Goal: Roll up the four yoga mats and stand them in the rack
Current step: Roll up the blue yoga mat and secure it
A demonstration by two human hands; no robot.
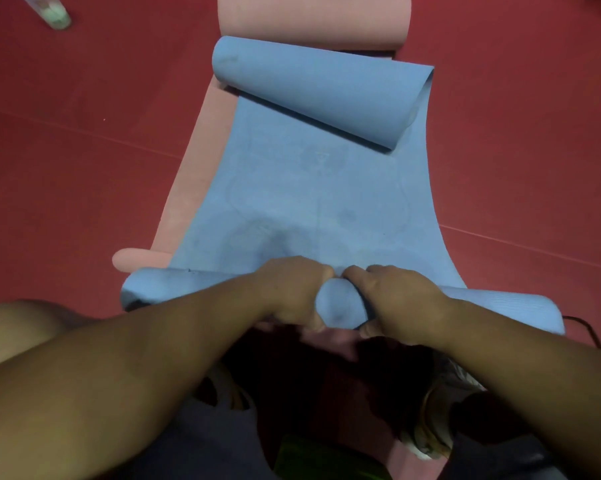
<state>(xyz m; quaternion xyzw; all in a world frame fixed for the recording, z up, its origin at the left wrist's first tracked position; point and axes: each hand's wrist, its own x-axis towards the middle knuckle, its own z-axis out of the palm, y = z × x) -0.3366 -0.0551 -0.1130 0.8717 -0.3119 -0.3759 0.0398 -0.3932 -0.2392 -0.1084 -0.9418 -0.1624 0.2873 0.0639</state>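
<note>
Both forearms enter from the 6 o'clock edge and converge at the lower centre. The left hand [294,292] and right hand [401,303] sit side by side, knuckles up, fingers [352,271] curled over the near rolled end of the blue yoga mat [313,199] and thumbs tucked beneath it, so that each hand grips the roll. Between the hands the roll shows as a smooth, rounded blue cylinder; it runs crosswise from 9 o'clock to 3 o'clock. Beyond it, toward 12 o'clock, the mat lies flat, a matte foam sheet with faint embossed outlines. Its far end curls back on itself into a loose, cone-like scroll, wider on the right. Under the blue mat lies a pink yoga mat [191,174], exposed along the left edge, with a small curled end at 9 o'clock of the hands and a thick roll at 12 o'clock. Both rest on the red floor [67,150], crossed by thin pale seam lines. A thin black cable [584,329] lies at 3 o'clock.
</note>
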